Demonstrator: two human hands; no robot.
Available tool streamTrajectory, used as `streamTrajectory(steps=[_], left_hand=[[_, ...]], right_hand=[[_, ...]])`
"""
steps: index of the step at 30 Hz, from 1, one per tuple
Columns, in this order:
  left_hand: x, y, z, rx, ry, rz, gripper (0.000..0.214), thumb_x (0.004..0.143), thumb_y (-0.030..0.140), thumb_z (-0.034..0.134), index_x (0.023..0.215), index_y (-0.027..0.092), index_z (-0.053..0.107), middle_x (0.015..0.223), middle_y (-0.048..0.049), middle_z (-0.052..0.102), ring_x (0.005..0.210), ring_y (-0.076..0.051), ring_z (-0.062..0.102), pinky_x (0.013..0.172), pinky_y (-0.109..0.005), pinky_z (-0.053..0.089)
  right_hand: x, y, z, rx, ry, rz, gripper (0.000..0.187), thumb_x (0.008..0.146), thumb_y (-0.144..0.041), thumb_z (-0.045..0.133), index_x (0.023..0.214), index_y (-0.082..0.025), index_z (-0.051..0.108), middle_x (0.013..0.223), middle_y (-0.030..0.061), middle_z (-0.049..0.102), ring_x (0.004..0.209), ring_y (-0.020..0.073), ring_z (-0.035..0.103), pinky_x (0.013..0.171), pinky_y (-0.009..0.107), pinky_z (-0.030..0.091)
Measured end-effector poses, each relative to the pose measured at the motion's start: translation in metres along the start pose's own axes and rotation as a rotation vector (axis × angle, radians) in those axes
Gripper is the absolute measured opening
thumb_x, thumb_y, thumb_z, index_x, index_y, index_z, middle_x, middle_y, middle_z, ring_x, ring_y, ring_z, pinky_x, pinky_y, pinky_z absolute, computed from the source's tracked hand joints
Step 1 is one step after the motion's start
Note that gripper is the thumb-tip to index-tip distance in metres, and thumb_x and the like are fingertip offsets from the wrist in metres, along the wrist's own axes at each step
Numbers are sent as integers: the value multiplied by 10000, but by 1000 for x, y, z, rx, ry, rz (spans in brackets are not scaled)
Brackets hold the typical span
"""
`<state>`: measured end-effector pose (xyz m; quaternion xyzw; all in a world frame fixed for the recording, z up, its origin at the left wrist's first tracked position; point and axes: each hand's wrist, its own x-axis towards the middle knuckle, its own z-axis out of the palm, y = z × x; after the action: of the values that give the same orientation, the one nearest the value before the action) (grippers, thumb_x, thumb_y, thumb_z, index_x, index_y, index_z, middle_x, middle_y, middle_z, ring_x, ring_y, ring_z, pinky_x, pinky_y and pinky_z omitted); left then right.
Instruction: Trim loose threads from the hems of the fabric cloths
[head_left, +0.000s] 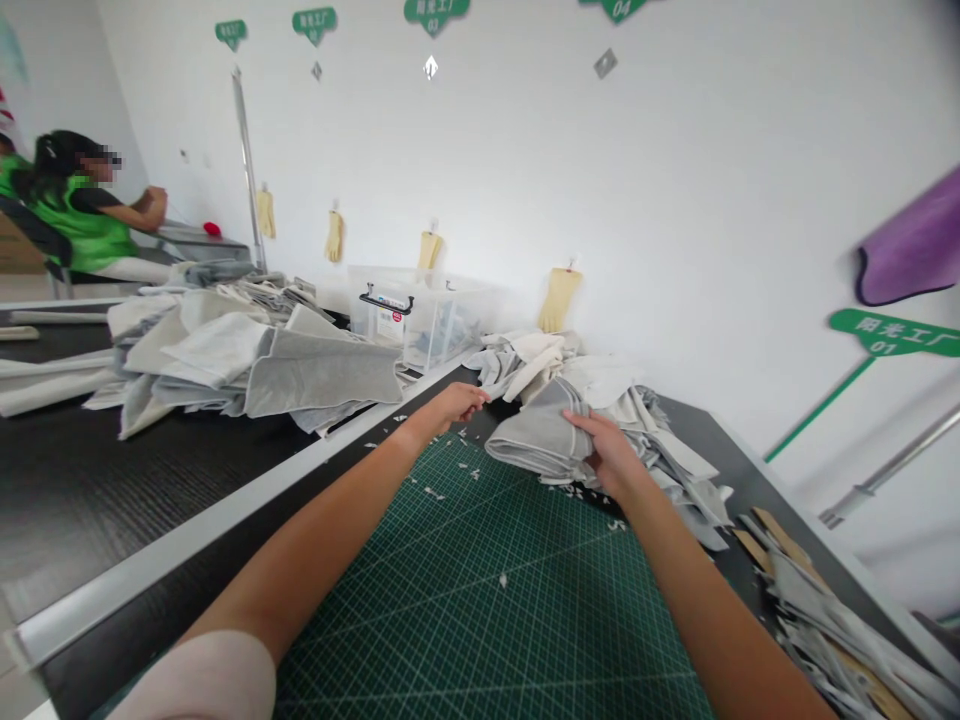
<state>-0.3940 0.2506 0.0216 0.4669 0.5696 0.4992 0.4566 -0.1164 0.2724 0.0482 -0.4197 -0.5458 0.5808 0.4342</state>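
Note:
My right hand point(609, 450) grips a folded grey cloth piece point(538, 432) at the near edge of a heap of grey and white fabric pieces point(600, 385), its fingers curled over the cloth. At the far edge of the green cutting mat point(480, 600), my left hand point(457, 402) reaches toward the same heap. Its fingers are bent together and it touches nothing I can make out. Small white scraps point(450, 470) lie scattered on the mat.
A second, larger pile of grey and white cloth point(247, 355) covers the neighbouring table on the left. A clear plastic bin point(420, 315) stands by the wall. Cut pieces are stacked at the right edge point(832, 610). A person in a green vest point(82, 215) sits far left.

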Motion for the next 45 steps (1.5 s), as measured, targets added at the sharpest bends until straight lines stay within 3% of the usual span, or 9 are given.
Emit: streamTrajectory(steps=[3, 7, 13, 16, 22, 30, 33, 38, 45], left_hand=[[0, -4, -5, 236, 31, 32, 217, 734, 149, 582, 907, 128, 712, 661, -14, 583, 524, -84, 443, 499, -192, 320], [-21, 4, 8, 496, -128, 111, 173, 719, 175, 623, 848, 133, 730, 752, -50, 662, 679, -123, 567, 561, -185, 390], [-108, 32, 64, 244, -575, -3, 430, 787, 562, 649, 977, 182, 713, 965, -115, 714, 797, -192, 658, 638, -248, 518], [-154, 38, 93, 152, -664, -24, 549, 768, 657, 641, 1022, 172, 680, 967, -142, 712, 811, -225, 677, 617, -272, 527], [-211, 27, 129, 205, -460, 94, 568, 759, 698, 617, 965, 170, 627, 949, -124, 690, 773, -214, 650, 567, -245, 489], [-250, 41, 137, 380, -463, 330, 290, 889, 437, 483, 885, 188, 631, 898, -58, 668, 782, -186, 602, 665, -262, 473], [-251, 44, 140, 368, -435, 378, 246, 866, 355, 505, 884, 182, 679, 919, -45, 685, 872, -194, 598, 758, -267, 459], [-245, 43, 136, 178, -461, 236, 253, 844, 361, 550, 882, 163, 703, 903, -44, 692, 830, -183, 590, 743, -265, 440], [-234, 72, 104, -105, -184, 349, 240, 822, 366, 619, 876, 140, 680, 836, -50, 677, 759, -180, 584, 709, -282, 448]], right_hand=[[-33, -16, -9, -101, -29, -31, 402, 682, -390, 818, 1015, -187, 723, 904, 60, 757, 780, 208, 692, 676, 282, 532], [-84, -24, -19, -248, -93, -87, 423, 717, -490, 779, 1008, -187, 726, 892, 51, 743, 882, 234, 677, 767, 304, 510], [-139, -3, -32, -627, 48, -283, 350, 809, -558, 653, 763, -215, 608, 675, -13, 588, 700, 180, 528, 640, 272, 416], [-167, 7, -29, -786, 96, -361, 349, 886, -508, 572, 714, -215, 494, 663, -25, 503, 660, 150, 442, 604, 249, 348], [-234, 7, -17, -749, -100, -309, 249, 988, -446, 418, 908, -248, 545, 789, -11, 592, 700, 159, 543, 616, 251, 416], [-270, 2, -24, -427, -199, -175, 288, 924, -530, 540, 853, -251, 545, 723, -8, 597, 690, 185, 618, 602, 284, 520], [-271, -1, -26, -322, -176, -96, 334, 878, -551, 600, 787, -237, 531, 657, -22, 562, 610, 168, 589, 567, 274, 500], [-284, -14, -36, -269, -66, -17, 379, 836, -562, 646, 756, -214, 516, 669, -25, 544, 602, 128, 524, 539, 213, 427], [-295, -3, -83, -259, 166, 135, 391, 807, -604, 632, 853, -217, 598, 730, 8, 601, 610, 152, 556, 526, 247, 476]])
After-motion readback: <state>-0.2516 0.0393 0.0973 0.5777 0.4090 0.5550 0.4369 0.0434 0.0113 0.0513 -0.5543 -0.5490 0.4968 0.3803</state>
